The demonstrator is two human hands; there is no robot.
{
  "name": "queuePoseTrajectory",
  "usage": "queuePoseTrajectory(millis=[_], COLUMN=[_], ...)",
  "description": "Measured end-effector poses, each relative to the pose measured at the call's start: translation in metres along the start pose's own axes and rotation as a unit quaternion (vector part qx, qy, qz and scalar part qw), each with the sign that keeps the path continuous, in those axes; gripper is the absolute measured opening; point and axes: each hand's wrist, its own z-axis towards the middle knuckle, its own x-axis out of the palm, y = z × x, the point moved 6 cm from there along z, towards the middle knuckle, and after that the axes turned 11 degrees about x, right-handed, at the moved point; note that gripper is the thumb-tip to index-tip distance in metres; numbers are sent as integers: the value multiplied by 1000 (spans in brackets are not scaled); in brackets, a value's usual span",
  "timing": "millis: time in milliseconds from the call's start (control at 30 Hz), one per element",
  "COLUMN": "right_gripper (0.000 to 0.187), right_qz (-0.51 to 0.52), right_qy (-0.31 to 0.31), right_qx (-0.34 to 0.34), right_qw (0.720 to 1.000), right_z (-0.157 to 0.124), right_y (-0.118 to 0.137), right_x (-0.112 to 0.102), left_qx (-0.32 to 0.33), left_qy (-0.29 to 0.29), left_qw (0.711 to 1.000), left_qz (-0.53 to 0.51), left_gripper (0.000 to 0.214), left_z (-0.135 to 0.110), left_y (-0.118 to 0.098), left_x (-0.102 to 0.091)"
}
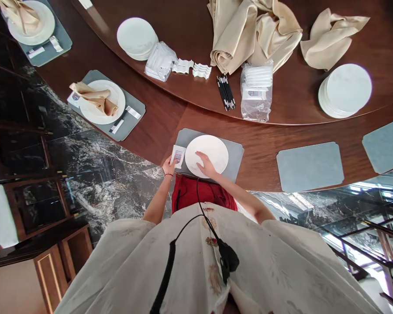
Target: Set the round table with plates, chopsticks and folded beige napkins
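In front of me a grey placemat (pixel 235 152) lies at the table's edge, with a round white plate (pixel 212 146) on it. My left hand (pixel 169 167) has its thumb on a small white printed packet (pixel 179 152) at the placemat's left end, gripping its lower left edge. The packet is close beside the plate's left rim. Over the plate's lower middle rests my right hand (pixel 207 165), fingers apart and holding nothing.
Beyond are black chopsticks (pixel 226 92), a plastic bag of white packets (pixel 257 91), white rests (pixel 202 70), beige napkins (pixel 236 30) and plate stacks (pixel 349 89) on the raised round tabletop. A set place with a napkin-topped plate (pixel 103 102) stands left; a bare placemat (pixel 310 168) lies right.
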Motion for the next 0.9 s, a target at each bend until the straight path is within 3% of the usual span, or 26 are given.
queuePoseTrajectory(millis=[100, 167, 300, 433, 567, 633, 733, 800, 900], right_gripper=[47, 42, 37, 36, 40, 43, 54, 54, 37], right_qz=[-55, -106, -221, -313, -322, -343, -378, -397, -437], right_qy=[-19, -12, -10, -87, -170, -168, -139, -111, -42], right_qx=[35, 45, 39, 95, 147, 130, 86, 44, -21], right_qw=[998, 993, 974, 941, 919, 915, 911, 910, 898], right_z=[47, 97, 236, 382, 481, 511, 533, 537, 529], right_y=[-9, -6, 25, 58, 73, 76, 79, 84, 86], right_x=[-32, -49, -78, -117, -138, -134, -121, -113, -102], left_qx=[1, -9, -32, -52, -88, -101, -104, -89, -72], left_qy=[-20, -26, -31, 10, 70, 90, 101, 108, 130], left_qw=[993, 987, 980, 979, 979, 978, 978, 978, 968], left_qz=[114, 156, 192, 197, 172, 158, 148, 155, 201], left_gripper=[45, 46, 44, 40, 31, 26, 25, 29, 35], left_z=[-1, -6, -16, -12, 3, 9, 16, 17, 18], left_y=[5, 7, 7, 7, 8, 8, 9, 5, -4], left_x=[6, 11, 18, 29, 40, 44, 46, 47, 47])
